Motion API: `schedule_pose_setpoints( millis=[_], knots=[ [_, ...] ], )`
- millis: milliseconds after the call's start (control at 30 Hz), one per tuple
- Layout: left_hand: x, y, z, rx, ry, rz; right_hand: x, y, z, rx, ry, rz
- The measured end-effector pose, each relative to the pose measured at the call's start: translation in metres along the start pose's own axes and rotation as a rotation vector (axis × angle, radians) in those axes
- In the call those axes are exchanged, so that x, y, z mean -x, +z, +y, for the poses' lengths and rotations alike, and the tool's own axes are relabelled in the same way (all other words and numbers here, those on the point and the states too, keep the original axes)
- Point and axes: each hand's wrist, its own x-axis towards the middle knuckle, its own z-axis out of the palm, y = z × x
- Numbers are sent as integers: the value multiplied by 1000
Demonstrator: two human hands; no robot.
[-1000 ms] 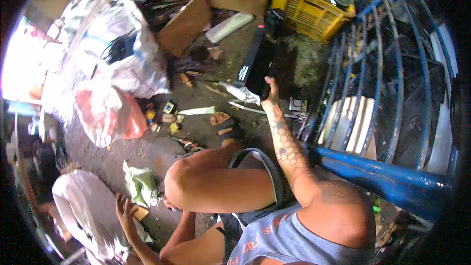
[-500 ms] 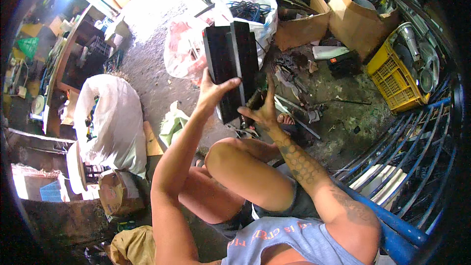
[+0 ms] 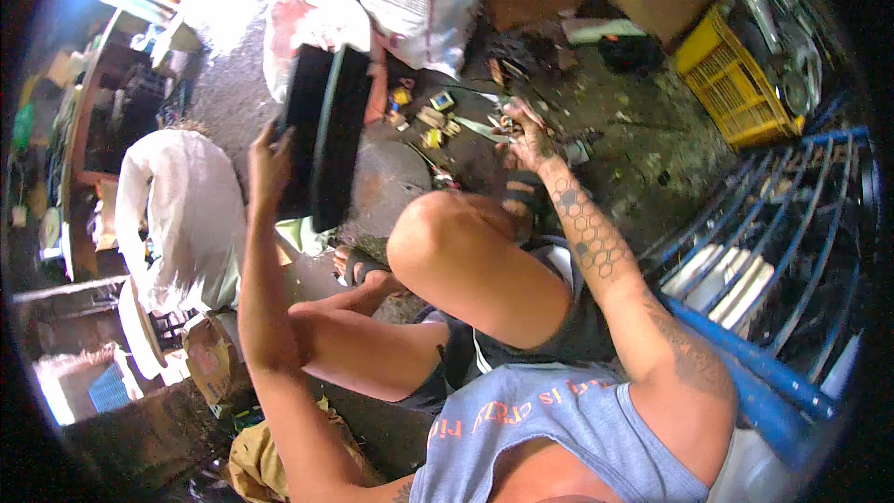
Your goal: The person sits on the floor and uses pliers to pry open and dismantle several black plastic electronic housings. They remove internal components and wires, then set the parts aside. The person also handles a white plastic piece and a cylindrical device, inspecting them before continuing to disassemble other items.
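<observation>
Your left hand (image 3: 270,165) was closed on the left side of a black slab-like object (image 3: 340,135), which you held raised over the floor (image 3: 633,144), its long edges running from near to far. Your right hand (image 3: 531,142) was well apart from it, to the right, with its fingers partly bent, just beside a pale green strip (image 3: 480,128); whether it gripped anything, I could not tell. Small yellow and tan pieces (image 3: 432,118) lay on the floor between the object and that hand. Beyond the object were a pinkish plastic bag (image 3: 321,28) and a white sack (image 3: 419,14). A bulging white bag (image 3: 191,214) stood to the left. A yellow crate (image 3: 731,79) of metal items stood far right, beyond a blue barred frame (image 3: 750,345).
</observation>
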Motion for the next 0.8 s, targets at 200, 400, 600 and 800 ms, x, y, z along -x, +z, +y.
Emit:
schedule_pose_setpoints(
  millis=[200, 400, 600, 800],
  knots=[
    [72, -52, -32, -526, -182, -28, -1, -113, 55, 586, 23, 454],
    [106, -65, -73, -532, -247, -58, -14, -94, 80, 1618, -329, 610],
    [116, -63, -95, -295, -384, -57, 3, 5, 143, 1587, -326, -576],
    [112, -59, -97, -564, -222, -7, -29, 59, 210, 2095, -622, -573]
  ],
)
